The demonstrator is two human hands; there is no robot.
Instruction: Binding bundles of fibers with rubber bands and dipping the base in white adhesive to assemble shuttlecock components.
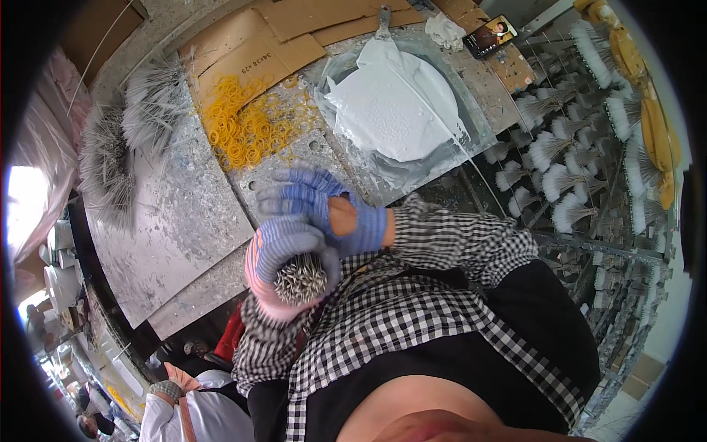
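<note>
The left hand (283,254), in a striped glove, has its fingers wrapped tight around a bundle of thin metal sticks (300,280), held over the near edge of the grey worktable (169,221). The right hand (324,210), in a blue glove, is blurry with fingers spread just above it. Yellow rubber bands (247,125) lie at the table's far edge, beside a tray of white paste (398,103).

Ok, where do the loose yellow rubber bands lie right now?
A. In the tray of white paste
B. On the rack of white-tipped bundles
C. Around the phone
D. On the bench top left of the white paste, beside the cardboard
D: the yellow rubber bands are scattered on the grey bench top, left of the tray of white paste and just below the cardboard.
</note>
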